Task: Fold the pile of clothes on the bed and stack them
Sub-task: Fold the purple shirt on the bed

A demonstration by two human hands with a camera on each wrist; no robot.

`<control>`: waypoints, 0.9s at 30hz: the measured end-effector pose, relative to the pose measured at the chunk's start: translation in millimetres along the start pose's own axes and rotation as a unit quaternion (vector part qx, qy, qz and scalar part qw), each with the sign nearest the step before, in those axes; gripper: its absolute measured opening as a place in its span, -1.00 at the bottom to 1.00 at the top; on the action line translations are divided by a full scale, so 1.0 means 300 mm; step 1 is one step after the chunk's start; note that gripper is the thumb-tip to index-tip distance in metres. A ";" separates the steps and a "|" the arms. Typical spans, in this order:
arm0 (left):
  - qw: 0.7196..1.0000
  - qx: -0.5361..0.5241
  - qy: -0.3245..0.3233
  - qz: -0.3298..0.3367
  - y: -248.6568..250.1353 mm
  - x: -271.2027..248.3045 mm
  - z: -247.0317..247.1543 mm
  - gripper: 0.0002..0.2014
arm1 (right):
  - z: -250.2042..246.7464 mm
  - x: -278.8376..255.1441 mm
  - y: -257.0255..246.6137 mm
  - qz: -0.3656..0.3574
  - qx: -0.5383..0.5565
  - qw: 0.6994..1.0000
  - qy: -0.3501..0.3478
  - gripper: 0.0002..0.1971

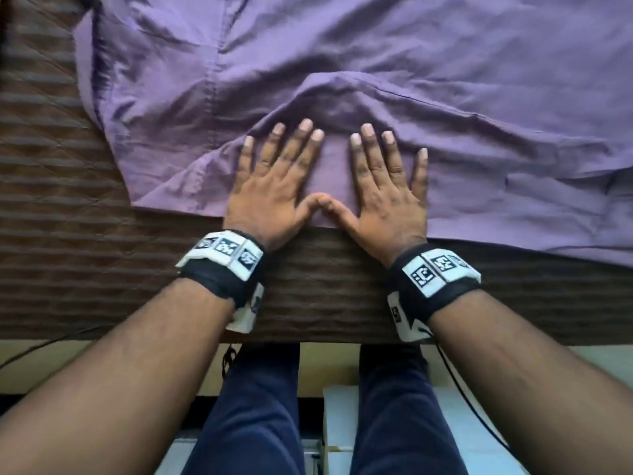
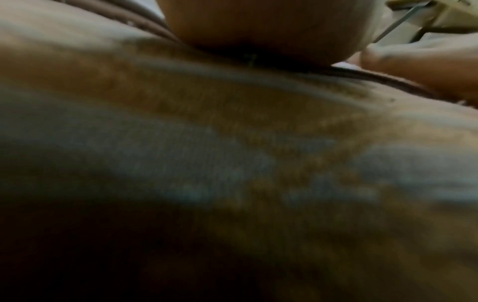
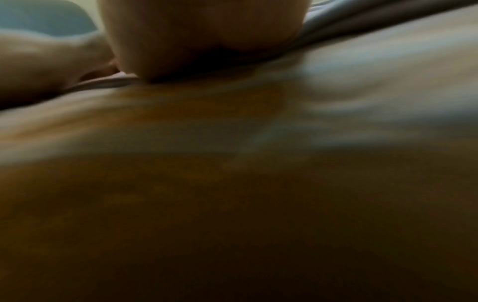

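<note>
two flat hands, left hand [image 1: 270, 193] and right hand [image 1: 387, 197], press one purple garment [image 1: 376, 63].

purple garment [image 1: 376, 63] cut off above.

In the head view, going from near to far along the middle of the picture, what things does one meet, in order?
Legs in dark blue trousers → wrist bands with markers → brown bed cover → left hand and right hand, side by side, pressed flat → purple garment.
</note>
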State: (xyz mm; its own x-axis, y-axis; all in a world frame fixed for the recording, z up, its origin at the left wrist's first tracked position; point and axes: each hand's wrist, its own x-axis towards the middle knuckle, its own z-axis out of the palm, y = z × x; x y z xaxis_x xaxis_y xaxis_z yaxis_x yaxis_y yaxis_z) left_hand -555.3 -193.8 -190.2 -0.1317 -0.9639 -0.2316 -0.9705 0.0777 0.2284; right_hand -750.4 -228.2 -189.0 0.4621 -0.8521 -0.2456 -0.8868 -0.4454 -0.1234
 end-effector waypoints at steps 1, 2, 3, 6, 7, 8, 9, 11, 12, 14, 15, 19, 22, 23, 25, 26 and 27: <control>1.000 0.008 0.006 0.000 0.002 -0.002 0.008 -0.24 | -0.008 -0.027 0.089 0.012 0.007 1.000 -0.006 -0.11; 1.000 0.012 0.013 -0.003 -0.003 -0.005 0.012 -0.25 | -0.015 -0.051 0.172 0.028 0.009 0.999 -0.015 -0.08; 1.000 0.013 0.019 -0.006 -0.001 -0.004 0.016 -0.26 | -0.023 -0.081 0.265 0.048 0.008 0.999 -0.022 -0.06; 0.999 0.026 0.023 -0.017 0.015 0.001 0.018 -0.27 | -0.060 -0.188 0.575 0.129 0.007 0.991 -0.041 0.00; 0.999 0.028 0.017 -0.024 0.007 -0.001 0.019 -0.27 | -0.070 -0.226 0.667 0.155 0.006 0.987 -0.049 0.03; 0.999 0.026 0.007 -0.032 0.007 -0.002 0.017 -0.27 | -0.081 -0.269 0.760 0.173 0.004 0.983 -0.059 0.04; 0.999 0.027 -0.006 -0.039 0.020 -0.001 0.013 -0.26 | -0.095 -0.313 0.847 0.181 0.001 0.981 -0.071 0.05; 0.997 0.031 -0.036 -0.063 0.040 0.004 -0.001 -0.25 | -0.116 -0.368 0.962 0.183 0.000 0.978 -0.095 0.05; 0.994 0.032 -0.059 -0.083 0.043 0.007 -0.014 -0.24 | -0.118 -0.377 0.986 0.182 0.005 0.978 -0.102 0.05; 0.986 0.040 -0.103 -0.126 0.076 0.014 -0.052 -0.23 | -0.130 -0.390 0.992 0.178 0.010 0.980 -0.092 0.03; 0.984 0.046 -0.104 -0.139 0.094 0.011 -0.065 -0.23 | -0.133 -0.393 0.974 0.164 0.008 0.983 -0.076 0.01; 0.997 0.039 -0.037 -0.052 0.201 -0.042 -0.080 -0.26 | -0.135 -0.421 0.905 0.003 0.010 1.000 -0.003 -0.19; 0.998 0.064 -0.019 -0.012 0.217 -0.085 -0.063 -0.35 | -0.122 -0.428 0.916 -0.094 0.062 0.992 0.065 -0.60; 0.998 0.061 0.005 0.006 0.211 -0.091 -0.059 -0.46 | -0.118 -0.431 0.925 -0.108 0.067 0.989 0.081 -0.70; 0.996 0.016 0.048 0.068 0.194 -0.083 -0.065 -0.69 | -0.125 -0.431 0.940 -0.137 0.050 0.984 0.103 -0.80; 0.994 -0.009 0.055 0.092 0.186 -0.076 -0.075 -0.70 | -0.135 -0.426 0.942 -0.155 0.042 0.981 0.107 -0.82; 0.993 -0.026 0.061 0.101 0.185 -0.068 -0.088 -0.66 | -0.153 -0.417 0.944 -0.169 0.043 0.979 0.104 -0.82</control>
State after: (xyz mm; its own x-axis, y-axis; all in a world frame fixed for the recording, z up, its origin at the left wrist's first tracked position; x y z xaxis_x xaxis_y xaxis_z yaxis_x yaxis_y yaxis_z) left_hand -601.2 -176.5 -148.0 -0.2937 -0.9540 -0.0598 -0.9146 0.2622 0.3077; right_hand -1059.1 -260.3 -149.1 0.7129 -0.7009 0.0233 -0.6754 -0.6952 -0.2460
